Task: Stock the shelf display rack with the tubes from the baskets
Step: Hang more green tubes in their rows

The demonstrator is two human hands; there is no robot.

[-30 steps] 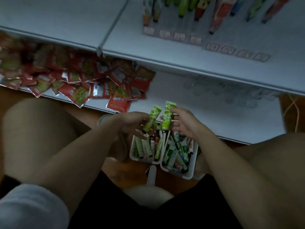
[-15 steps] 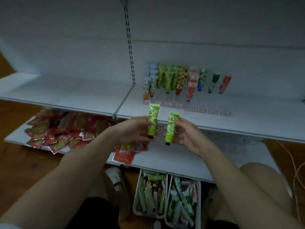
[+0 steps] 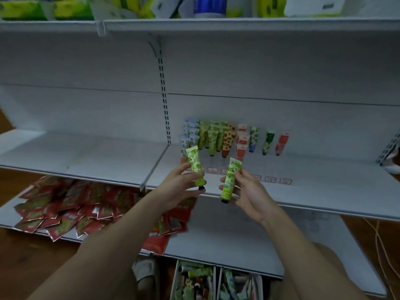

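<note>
Down by the knees, two baskets (image 3: 216, 280) sit crammed with tubes. Higher up, the left hand (image 3: 180, 187) pinches one green tube (image 3: 195, 168), the right hand (image 3: 249, 191) another (image 3: 231, 179), caps downward. Best slot each upright among the matching green rows in the display rack (image 3: 216, 137) on the shelf (image 3: 324, 191) behind

This is a shop aisle. White metal gondola shelving (image 3: 281, 191) with a slotted upright (image 3: 165, 109) at 12 o'clock fills the view. Small hand-cream tubes (image 3: 218, 137) stand in rows on the middle shelf at 12 to 1 o'clock, with price labels (image 3: 270, 179) in front of them. Red sachets (image 3: 65, 208) lie heaped on the bottom shelf at 9 o'clock, and packaged goods (image 3: 207, 6) line the top shelf.
</note>
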